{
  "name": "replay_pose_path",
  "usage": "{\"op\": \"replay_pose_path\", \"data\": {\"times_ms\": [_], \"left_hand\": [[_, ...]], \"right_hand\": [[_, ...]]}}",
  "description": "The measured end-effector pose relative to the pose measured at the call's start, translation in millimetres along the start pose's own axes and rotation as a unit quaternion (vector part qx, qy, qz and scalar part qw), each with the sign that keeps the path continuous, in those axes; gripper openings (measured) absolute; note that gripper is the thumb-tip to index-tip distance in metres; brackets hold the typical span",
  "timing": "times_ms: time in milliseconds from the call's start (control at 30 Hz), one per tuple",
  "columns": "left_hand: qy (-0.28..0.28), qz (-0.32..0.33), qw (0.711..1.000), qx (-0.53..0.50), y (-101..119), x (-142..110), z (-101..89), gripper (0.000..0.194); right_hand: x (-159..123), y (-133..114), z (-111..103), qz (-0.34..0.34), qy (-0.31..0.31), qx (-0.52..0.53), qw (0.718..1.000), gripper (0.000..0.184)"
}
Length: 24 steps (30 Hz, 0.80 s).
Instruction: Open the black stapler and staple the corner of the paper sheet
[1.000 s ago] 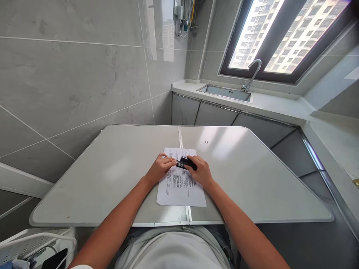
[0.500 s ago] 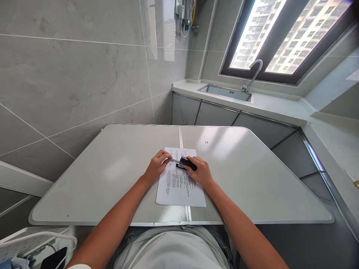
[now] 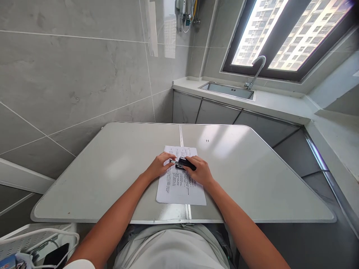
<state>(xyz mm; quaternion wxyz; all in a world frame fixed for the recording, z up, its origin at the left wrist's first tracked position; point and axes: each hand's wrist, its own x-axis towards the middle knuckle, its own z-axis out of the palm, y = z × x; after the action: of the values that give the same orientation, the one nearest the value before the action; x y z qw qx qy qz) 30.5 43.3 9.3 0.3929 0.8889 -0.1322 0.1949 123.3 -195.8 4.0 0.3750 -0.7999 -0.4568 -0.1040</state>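
Note:
A black stapler (image 3: 187,163) is in my right hand (image 3: 201,170), above the printed sheets of paper (image 3: 181,186). My right fingers and thumb are closed around its body. A narrow metal rail (image 3: 174,161) sticks out of the stapler's left end. My left hand (image 3: 160,165) has its thumb and index finger on either side of the rail's tip. The paper lies on the white table (image 3: 126,157), across the metal seam in the middle. Whether staples sit in the rail is too small to make out.
Two tiny dark bits (image 3: 207,141) lie on the table beyond the paper. A white basket (image 3: 36,239) with a dark flat object and cables stands at the lower left. Behind the table are a counter with a sink (image 3: 228,90) and a faucet (image 3: 256,71).
My left thumb and index finger have shifted slightly right along the rail and opened a little around its tip. The stapler stays in my right hand in nearly the same place.

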Motion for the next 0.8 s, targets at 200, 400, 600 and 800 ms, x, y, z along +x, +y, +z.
{"op": "replay_pose_path", "data": {"times_ms": [200,400,600,800], "left_hand": [[-0.02,-0.009,1.0,-0.009,-0.2,0.0,-2.8,0.018],[-0.015,0.008,1.0,-0.004,-1.2,0.4,-3.4,0.015],[-0.009,0.043,0.999,-0.021,-4.3,2.0,-3.1,0.011],[-0.005,0.023,0.999,-0.027,-5.5,1.0,-15.5,0.012]], "right_hand": [[-1.2,1.5,1.4,-0.005,0.002,0.005,1.0,0.025],[-0.9,2.8,1.6,-0.004,0.006,0.011,1.0,0.026],[-1.1,4.6,1.5,-0.014,0.008,0.018,1.0,0.026],[0.7,6.7,-4.2,-0.015,0.01,0.043,0.999,0.026]]}}
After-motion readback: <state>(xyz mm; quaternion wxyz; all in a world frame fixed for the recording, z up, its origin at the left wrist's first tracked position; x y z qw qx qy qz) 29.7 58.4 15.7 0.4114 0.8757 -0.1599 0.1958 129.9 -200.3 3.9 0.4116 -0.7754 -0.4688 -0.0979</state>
